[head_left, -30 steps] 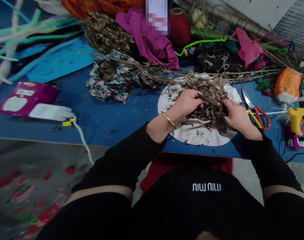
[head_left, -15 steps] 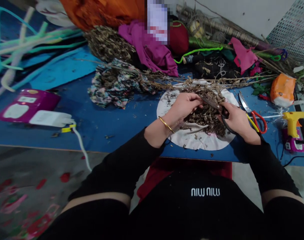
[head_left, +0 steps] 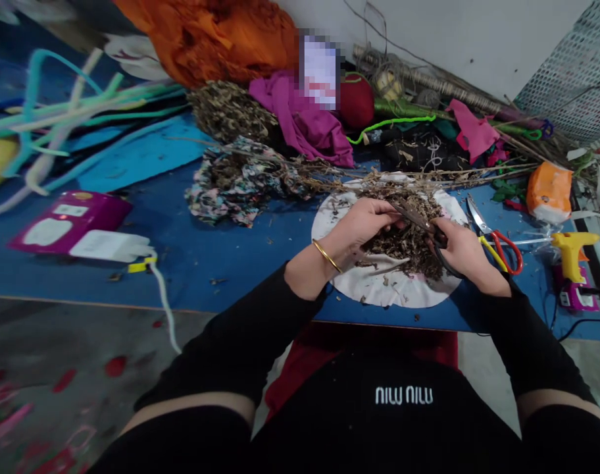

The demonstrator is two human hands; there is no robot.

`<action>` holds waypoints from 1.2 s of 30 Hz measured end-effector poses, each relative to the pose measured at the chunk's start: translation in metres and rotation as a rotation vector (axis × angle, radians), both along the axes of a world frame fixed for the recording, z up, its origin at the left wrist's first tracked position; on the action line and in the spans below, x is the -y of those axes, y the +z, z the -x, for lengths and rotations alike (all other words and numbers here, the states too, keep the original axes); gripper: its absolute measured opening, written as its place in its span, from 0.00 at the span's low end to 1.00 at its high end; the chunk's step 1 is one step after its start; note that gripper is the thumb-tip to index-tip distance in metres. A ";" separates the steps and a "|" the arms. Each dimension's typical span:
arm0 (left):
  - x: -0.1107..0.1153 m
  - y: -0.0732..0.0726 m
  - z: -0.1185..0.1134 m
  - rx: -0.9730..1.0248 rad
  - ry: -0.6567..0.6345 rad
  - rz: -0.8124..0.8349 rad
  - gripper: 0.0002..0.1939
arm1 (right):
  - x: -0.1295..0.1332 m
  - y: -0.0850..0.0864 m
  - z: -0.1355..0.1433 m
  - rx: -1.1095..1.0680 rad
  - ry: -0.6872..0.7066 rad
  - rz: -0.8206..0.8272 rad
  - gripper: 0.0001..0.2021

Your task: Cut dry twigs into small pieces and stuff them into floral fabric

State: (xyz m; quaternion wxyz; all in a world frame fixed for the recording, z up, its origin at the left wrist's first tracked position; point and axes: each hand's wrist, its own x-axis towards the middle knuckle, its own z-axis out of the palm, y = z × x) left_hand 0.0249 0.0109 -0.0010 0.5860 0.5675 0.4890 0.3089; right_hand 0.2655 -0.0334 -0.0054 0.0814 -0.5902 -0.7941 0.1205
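Note:
My right hand [head_left: 462,252] is wrapped round the handles of dark metal scissors [head_left: 412,216], whose blades point left toward my other hand. With thumb and fingertips pinched, my left hand [head_left: 365,226] grips some dried plant material beside the blade tips; much of it is hidden by the fingers. Both hands are above a heap of brown, crumbled dried leaves and stems [head_left: 425,260]. The heap lies on a round white cloth [head_left: 401,291] near the table's front edge. A gold bangle circles my left wrist.
On the blue table [head_left: 260,263], red-and-yellow-handled scissors [head_left: 497,240] and a yellow glue gun [head_left: 572,250] lie to the right. Long dry stalks [head_left: 458,163] cross behind the cloth. Floral fabric [head_left: 231,191], a purple pack [head_left: 75,217] and foam-like coloured tubes [head_left: 58,125] are to the left.
My view has tilted, so the table and things sit lower in the picture. Both hands stay over the heap, with the scissors still in the right one and the left still pinched.

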 end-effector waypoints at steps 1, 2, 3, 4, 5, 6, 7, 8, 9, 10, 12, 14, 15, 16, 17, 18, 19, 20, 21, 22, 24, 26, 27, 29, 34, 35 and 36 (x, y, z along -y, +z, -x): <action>0.000 0.000 0.000 0.012 0.007 0.003 0.07 | 0.000 0.000 -0.001 -0.010 -0.002 0.001 0.20; 0.000 0.000 0.000 0.021 0.013 0.000 0.07 | 0.000 0.000 -0.001 -0.019 -0.002 0.001 0.20; 0.000 0.000 0.000 0.027 0.016 -0.006 0.07 | 0.000 0.000 -0.001 -0.027 0.000 -0.002 0.20; 0.000 0.000 0.000 0.030 0.016 -0.015 0.06 | 0.000 0.001 -0.001 -0.034 0.004 -0.006 0.20; 0.000 0.000 0.000 0.028 0.018 -0.026 0.05 | 0.000 0.002 -0.001 -0.041 0.009 -0.009 0.20; 0.000 0.000 0.000 0.020 0.025 -0.041 0.05 | 0.000 0.002 -0.001 -0.046 0.012 -0.011 0.20; 0.000 0.000 0.000 0.008 0.036 -0.058 0.05 | 0.000 0.003 -0.001 -0.050 0.013 -0.012 0.19; 0.001 0.000 0.000 -0.005 0.048 -0.073 0.06 | 0.000 0.003 0.000 -0.054 0.010 -0.009 0.19; 0.001 0.000 0.000 -0.017 0.058 -0.084 0.07 | 0.000 0.003 0.000 -0.058 0.004 -0.007 0.19; 0.001 0.000 0.000 -0.024 0.065 -0.091 0.07 | 0.000 0.003 0.001 -0.063 -0.002 -0.003 0.19; 0.001 0.000 0.000 -0.024 0.067 -0.086 0.07 | 0.000 0.002 0.001 -0.078 -0.011 0.003 0.17; 0.000 -0.001 -0.001 -0.010 0.066 -0.071 0.06 | 0.000 0.001 0.002 -0.089 -0.014 0.009 0.15; 0.000 -0.002 -0.001 -0.003 0.066 -0.066 0.06 | 0.000 0.000 0.002 -0.089 -0.014 0.010 0.14; -0.001 -0.003 -0.001 0.004 0.067 -0.063 0.06 | 0.000 0.000 0.002 -0.085 -0.014 0.007 0.13; -0.002 -0.005 -0.001 0.007 0.070 -0.066 0.06 | 0.000 0.000 0.002 -0.078 -0.014 0.000 0.13; -0.003 -0.007 -0.001 0.005 0.073 -0.075 0.05 | 0.000 0.001 0.002 -0.073 -0.014 -0.011 0.14; -0.003 -0.009 -0.001 -0.003 0.076 -0.091 0.05 | 0.000 0.001 0.002 -0.070 -0.015 -0.026 0.16; -0.004 -0.010 -0.001 -0.016 0.079 -0.108 0.05 | 0.000 0.002 0.002 -0.069 -0.016 -0.040 0.18; -0.005 -0.012 -0.001 -0.028 0.082 -0.126 0.05 | 0.000 0.003 0.002 -0.069 -0.016 -0.049 0.20; -0.005 -0.012 -0.002 -0.036 0.081 -0.139 0.06 | 0.000 0.003 0.002 -0.067 -0.015 -0.053 0.22; -0.004 -0.012 -0.003 -0.036 0.085 -0.140 0.05 | 0.000 0.003 0.002 -0.053 -0.006 -0.050 0.24; -0.002 -0.008 -0.004 -0.030 0.086 -0.115 0.04 | 0.000 0.001 0.002 -0.038 0.011 -0.050 0.24; -0.001 -0.006 -0.005 -0.031 0.085 -0.104 0.04 | 0.000 0.000 0.001 -0.032 0.020 -0.054 0.24; 0.001 -0.002 -0.005 -0.033 0.078 -0.093 0.04 | 0.000 -0.001 0.001 -0.020 0.040 -0.062 0.23; 0.002 0.001 -0.005 -0.010 0.073 -0.070 0.06 | 0.002 0.000 0.004 0.042 0.034 -0.043 0.17; 0.002 0.001 -0.005 -0.008 0.078 -0.052 0.05 | 0.002 0.001 0.005 0.054 0.027 -0.032 0.16; 0.002 0.001 -0.004 -0.005 0.085 -0.032 0.05 | 0.002 0.001 0.005 0.065 0.022 -0.019 0.15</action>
